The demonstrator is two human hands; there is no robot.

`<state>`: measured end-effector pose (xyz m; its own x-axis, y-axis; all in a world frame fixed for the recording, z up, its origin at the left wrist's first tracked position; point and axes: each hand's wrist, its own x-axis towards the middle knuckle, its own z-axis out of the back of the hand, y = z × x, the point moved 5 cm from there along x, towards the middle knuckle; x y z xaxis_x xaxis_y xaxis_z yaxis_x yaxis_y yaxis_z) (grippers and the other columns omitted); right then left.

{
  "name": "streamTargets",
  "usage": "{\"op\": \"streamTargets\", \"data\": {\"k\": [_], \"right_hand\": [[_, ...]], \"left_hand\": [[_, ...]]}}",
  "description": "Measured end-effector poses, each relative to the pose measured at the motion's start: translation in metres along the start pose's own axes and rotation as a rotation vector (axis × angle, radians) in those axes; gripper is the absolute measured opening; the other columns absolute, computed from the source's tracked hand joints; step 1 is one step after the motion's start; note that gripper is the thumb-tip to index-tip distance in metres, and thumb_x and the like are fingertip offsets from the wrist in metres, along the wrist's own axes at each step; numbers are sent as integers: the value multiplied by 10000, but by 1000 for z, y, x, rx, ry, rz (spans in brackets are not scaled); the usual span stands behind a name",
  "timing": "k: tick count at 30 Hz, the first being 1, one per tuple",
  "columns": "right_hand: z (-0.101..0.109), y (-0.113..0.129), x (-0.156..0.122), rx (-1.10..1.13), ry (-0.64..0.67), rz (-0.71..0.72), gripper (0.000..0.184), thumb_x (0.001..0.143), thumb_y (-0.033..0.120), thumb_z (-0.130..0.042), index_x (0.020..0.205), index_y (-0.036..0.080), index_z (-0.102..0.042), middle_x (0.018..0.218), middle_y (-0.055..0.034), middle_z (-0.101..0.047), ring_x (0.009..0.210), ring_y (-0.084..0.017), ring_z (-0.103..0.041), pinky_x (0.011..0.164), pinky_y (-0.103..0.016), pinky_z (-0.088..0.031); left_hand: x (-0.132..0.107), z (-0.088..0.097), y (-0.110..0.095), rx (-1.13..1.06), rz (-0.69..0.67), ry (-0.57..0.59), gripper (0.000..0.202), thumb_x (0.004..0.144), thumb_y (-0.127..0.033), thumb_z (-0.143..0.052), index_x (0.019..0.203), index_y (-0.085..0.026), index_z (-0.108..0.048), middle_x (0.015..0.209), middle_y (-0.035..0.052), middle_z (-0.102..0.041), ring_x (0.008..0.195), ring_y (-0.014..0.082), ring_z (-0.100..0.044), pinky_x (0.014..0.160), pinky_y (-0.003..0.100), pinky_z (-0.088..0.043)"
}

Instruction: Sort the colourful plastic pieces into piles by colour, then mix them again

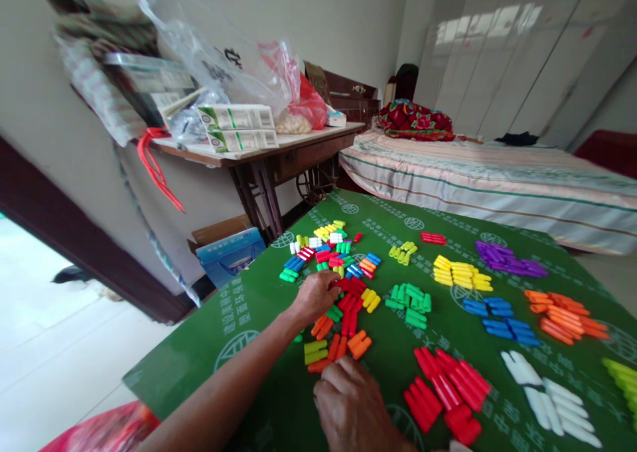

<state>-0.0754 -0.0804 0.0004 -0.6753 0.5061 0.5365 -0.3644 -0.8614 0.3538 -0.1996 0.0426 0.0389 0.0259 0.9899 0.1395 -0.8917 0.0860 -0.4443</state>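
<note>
My left hand [316,295] reaches into a mixed heap of small coloured plastic pieces [338,266] on the green table [259,306], fingers curled down onto red pieces [348,291]. My right hand [351,405] rests near the front edge, fingers bent, beside orange pieces [358,343] and a sorted red pile [442,392]. What either hand holds is hidden. Sorted piles lie to the right: green [411,301], yellow [460,274], purple [505,258], blue [500,318], orange [565,315], white [547,399].
A wooden sewing-machine table [279,148] stacked with boxes and plastic bags stands against the wall at the back left. A bed [488,173] with a striped cover lies behind the green table. A blue carton [229,253] sits on the floor.
</note>
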Motion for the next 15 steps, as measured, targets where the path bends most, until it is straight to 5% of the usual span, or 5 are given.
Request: {"op": "streamTargets", "data": {"k": [7, 15], "right_hand": [[-2, 0, 0, -26, -15, 9, 159, 706, 69, -572, 712, 190, -469, 752, 1, -496, 763, -163, -448, 675, -301, -325], [-2, -1, 1, -32, -21, -8, 214, 646, 66, -619, 707, 194, -459, 750, 10, -502, 763, -160, -456, 654, -299, -322]], "left_hand": [[4, -3, 9, -2, 52, -66, 292, 761, -170, -545, 1032, -181, -653, 994, 58, -674, 787, 153, -611, 716, 246, -460], [7, 9, 22, -78, 87, -239, 277, 744, -214, -524, 964, -175, -689, 910, 52, -676, 707, 149, -605, 671, 253, -469]]}}
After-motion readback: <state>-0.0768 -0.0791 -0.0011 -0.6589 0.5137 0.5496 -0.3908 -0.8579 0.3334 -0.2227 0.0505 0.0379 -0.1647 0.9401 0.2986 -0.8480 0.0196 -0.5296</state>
